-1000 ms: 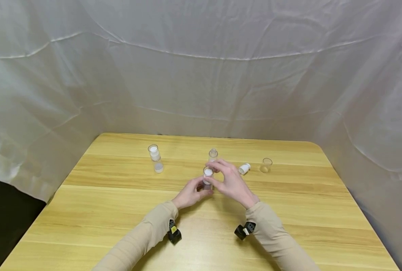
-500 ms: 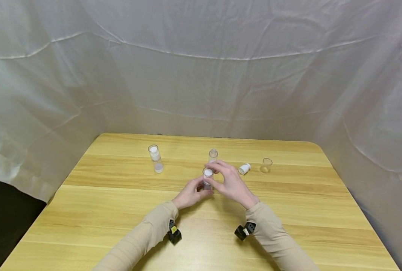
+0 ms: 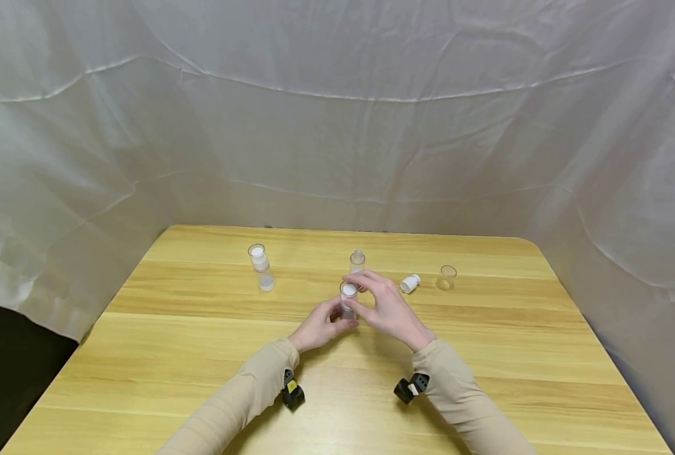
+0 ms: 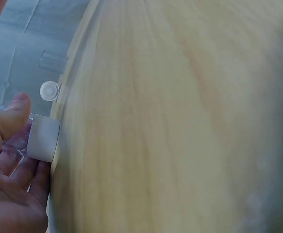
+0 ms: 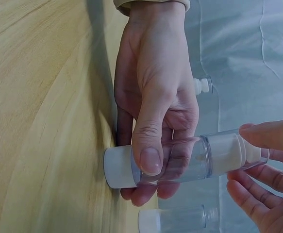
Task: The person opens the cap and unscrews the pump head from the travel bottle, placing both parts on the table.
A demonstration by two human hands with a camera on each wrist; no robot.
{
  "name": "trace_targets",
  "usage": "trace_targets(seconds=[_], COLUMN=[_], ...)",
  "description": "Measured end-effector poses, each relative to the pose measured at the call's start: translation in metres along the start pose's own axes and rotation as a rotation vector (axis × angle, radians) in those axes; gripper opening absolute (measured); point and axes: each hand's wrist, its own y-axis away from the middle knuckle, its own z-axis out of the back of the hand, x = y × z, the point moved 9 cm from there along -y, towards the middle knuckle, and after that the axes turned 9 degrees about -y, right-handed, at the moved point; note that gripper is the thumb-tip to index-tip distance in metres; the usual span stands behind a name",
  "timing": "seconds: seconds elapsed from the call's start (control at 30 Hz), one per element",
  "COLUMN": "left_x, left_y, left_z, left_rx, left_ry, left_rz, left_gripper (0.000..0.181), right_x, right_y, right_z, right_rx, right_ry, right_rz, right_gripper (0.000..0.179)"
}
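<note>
In the head view, a clear pump bottle (image 3: pixel 348 312) with a white base stands upright at the middle of the table. My left hand (image 3: pixel 322 327) grips its lower body, thumb on the near side and fingers behind. My right hand (image 3: pixel 390 308) pinches the clear cap (image 5: pixel 263 154) over the white pump (image 5: pixel 226 153) at the top, between thumb and fingers. The right wrist view shows the white base (image 5: pixel 119 167) at the tabletop. Just behind is a second clear bottle (image 3: pixel 357 258) with a bare neck, partly hidden by my right hand.
A white pump head (image 3: pixel 410 284) lies on its side right of my hands. Farther right stands a loose clear cap (image 3: pixel 446 279). A capped pump bottle (image 3: pixel 261 262) stands at the back left of the wooden table (image 3: pixel 201 354). Grey cloth (image 3: pixel 337 139) hangs behind.
The clear cap and my right fingertips have shifted very slightly down and left at the top of the bottle. My left hand keeps its grip in the same place.
</note>
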Motion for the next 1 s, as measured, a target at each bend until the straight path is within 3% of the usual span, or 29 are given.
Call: trace_targets(seconds=[0.47,1.0], left_x=[0.0016,0.0000], left_y=[0.0001,-0.0004], left_z=[-0.0009,-0.0010], left_rx=[0.009,-0.009], left_ry=[0.021,0.037], left_rz=[0.031,0.010], left_gripper=[0.051,0.053], right_x=[-0.0011,-0.0059], right_y=[0.0003,0.0006], right_z=[-0.0008,-0.0032], right_rx=[-0.001,0.011], right_ry=[-0.006,-0.062], right_rz=[-0.003,-0.011], right_gripper=[0.039,0.036])
